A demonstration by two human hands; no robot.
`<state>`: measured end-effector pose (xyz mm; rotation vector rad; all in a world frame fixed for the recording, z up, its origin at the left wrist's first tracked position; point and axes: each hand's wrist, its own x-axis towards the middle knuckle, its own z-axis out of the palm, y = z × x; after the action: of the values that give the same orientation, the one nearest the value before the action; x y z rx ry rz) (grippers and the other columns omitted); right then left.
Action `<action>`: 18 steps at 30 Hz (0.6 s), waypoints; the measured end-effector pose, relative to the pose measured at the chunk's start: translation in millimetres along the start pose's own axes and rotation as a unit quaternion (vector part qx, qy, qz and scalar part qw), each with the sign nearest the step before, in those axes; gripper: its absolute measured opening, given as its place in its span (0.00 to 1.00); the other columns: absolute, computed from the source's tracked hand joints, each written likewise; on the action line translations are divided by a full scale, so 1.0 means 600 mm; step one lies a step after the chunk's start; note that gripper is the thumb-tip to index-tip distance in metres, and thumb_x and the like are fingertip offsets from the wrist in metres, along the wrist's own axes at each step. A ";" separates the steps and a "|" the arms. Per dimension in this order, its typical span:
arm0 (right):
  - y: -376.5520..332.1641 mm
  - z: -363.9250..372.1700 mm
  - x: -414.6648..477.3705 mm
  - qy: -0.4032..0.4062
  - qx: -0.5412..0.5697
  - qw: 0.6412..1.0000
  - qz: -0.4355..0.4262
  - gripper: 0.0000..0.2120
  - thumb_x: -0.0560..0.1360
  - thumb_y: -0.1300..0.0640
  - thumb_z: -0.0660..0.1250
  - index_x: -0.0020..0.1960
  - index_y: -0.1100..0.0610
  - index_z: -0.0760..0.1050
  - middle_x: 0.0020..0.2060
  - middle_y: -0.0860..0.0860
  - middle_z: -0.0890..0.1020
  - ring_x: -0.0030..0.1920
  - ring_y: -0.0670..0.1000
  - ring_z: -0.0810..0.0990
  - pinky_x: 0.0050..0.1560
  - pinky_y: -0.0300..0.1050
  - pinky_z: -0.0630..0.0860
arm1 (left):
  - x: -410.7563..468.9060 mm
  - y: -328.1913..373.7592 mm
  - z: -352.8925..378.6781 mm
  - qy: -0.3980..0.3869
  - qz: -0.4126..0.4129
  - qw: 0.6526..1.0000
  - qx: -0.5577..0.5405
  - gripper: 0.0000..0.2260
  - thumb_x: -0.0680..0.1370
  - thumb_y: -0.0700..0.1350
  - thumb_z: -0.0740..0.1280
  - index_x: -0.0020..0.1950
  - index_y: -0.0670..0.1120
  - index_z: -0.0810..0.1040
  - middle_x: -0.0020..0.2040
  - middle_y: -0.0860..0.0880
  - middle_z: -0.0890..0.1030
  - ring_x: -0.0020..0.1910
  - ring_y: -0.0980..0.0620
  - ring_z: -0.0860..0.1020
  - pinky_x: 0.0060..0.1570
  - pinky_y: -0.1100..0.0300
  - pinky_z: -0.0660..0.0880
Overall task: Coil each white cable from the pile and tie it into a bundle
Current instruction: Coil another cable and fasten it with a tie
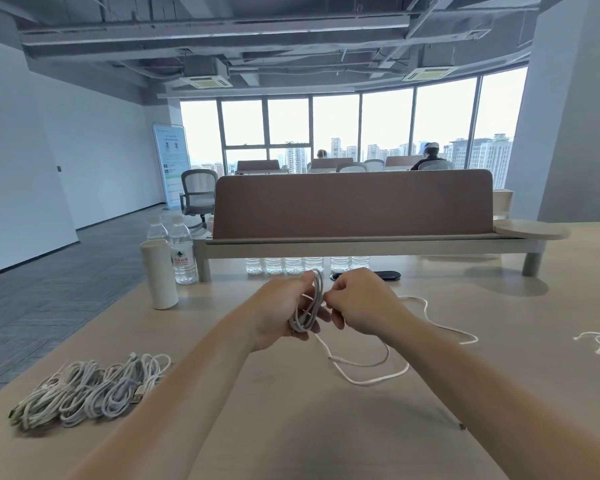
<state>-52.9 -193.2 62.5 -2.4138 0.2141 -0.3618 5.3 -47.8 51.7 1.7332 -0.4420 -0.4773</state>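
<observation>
Left hand (278, 317) grips the white cable coil (305, 322). Right hand (361, 306) pinches a strand just beside it. Loose tail (374, 383) trails on the table (291, 438) below. Risk: a slack pinch and the loops spring open. Pile (84, 386) lies well left.

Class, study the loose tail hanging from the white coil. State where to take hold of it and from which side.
Best pinch the loose tail just below the coil held in the left hand, coming from the right with the right hand. There it hangs clear of the table; farther on it lies flat in loops.
</observation>
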 end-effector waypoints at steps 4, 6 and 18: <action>0.003 0.007 0.003 0.011 -0.011 1.000 -0.001 0.22 0.73 0.58 0.64 0.20 0.55 0.72 0.22 0.49 0.80 0.24 0.47 0.72 0.32 0.42 0.69 | 0.001 -0.001 0.006 0.001 -0.013 0.999 -0.032 0.21 0.86 0.56 0.55 0.54 0.40 0.78 0.41 0.39 0.79 0.38 0.41 0.80 0.46 0.48 0.79; 0.006 0.009 0.003 0.008 -0.003 1.000 -0.005 0.21 0.74 0.57 0.65 0.22 0.55 0.74 0.21 0.48 0.79 0.23 0.45 0.71 0.32 0.42 0.69 | 0.001 -0.002 0.009 0.014 -0.019 0.999 -0.035 0.21 0.86 0.56 0.55 0.52 0.41 0.77 0.39 0.42 0.78 0.34 0.42 0.78 0.41 0.52 0.78; 0.075 -0.025 0.004 -0.128 0.207 0.969 0.037 0.05 0.79 0.63 0.65 0.47 0.62 0.78 0.35 0.57 0.84 0.33 0.52 0.81 0.45 0.47 0.81 | 0.001 0.013 -0.062 0.090 -0.024 0.986 -0.141 0.22 0.85 0.56 0.54 0.50 0.40 0.76 0.36 0.42 0.77 0.28 0.47 0.73 0.30 0.62 0.68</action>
<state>-58.1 -236.6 44.7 -2.0064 0.0995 -0.0489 25.6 -19.1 66.2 1.4988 -0.1926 -0.3923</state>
